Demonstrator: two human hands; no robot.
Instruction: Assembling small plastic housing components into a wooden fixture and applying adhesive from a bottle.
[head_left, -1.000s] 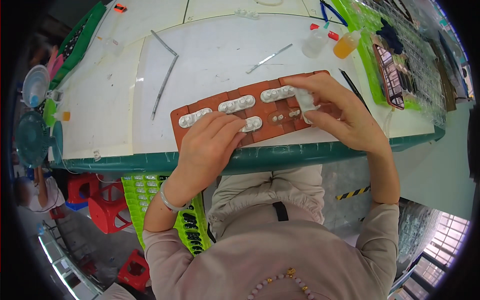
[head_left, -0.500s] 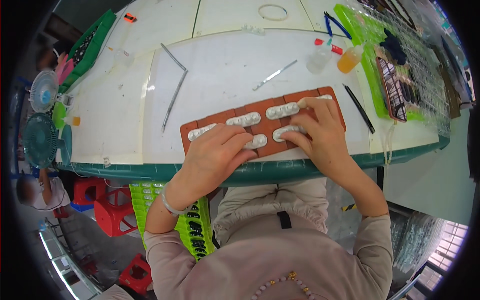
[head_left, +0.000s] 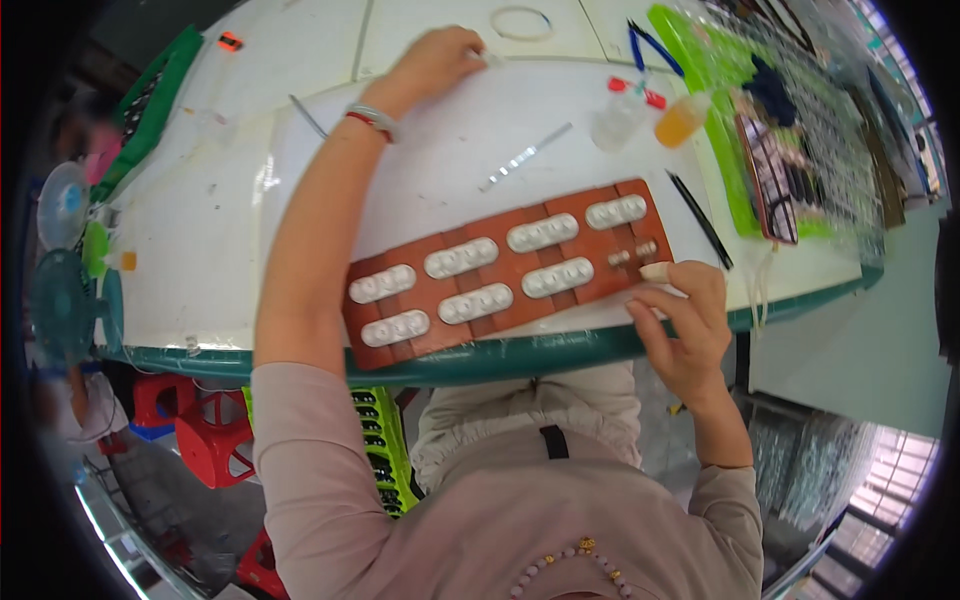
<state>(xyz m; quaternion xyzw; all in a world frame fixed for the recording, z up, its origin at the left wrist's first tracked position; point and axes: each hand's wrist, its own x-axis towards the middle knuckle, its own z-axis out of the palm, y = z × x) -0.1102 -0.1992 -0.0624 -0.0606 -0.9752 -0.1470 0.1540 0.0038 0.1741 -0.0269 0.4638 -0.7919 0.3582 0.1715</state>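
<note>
A reddish-brown board (head_left: 400, 235) lies along the near table edge, with several white oblong knobbed pieces (head_left: 476, 303) in two rows. Its right end of the near row holds no white piece; small metallic pegs (head_left: 632, 254) show there. My left hand (head_left: 438, 65) stretches to the far side of the table, fingers closed on a white piece (head_left: 490, 58) that they mostly cover and that is blurred. Beside the board's near right corner is my right hand (head_left: 690, 325), thumb and index finger apart, the index fingertip close to the pegs.
Beyond the board lie a silvery strip (head_left: 525, 157) and a bent grey rod (head_left: 308, 115), partly behind my left arm. Clear (head_left: 618, 120) and orange (head_left: 683, 120) bottles, blue-handled pliers (head_left: 655, 48), a black pen-like tool (head_left: 700, 220) and a phone (head_left: 768, 180) are at right.
My left hand has left the board and reached far across the table to the white piece there. My right hand has drawn back toward the board's near right corner. The view has shifted slightly.
</note>
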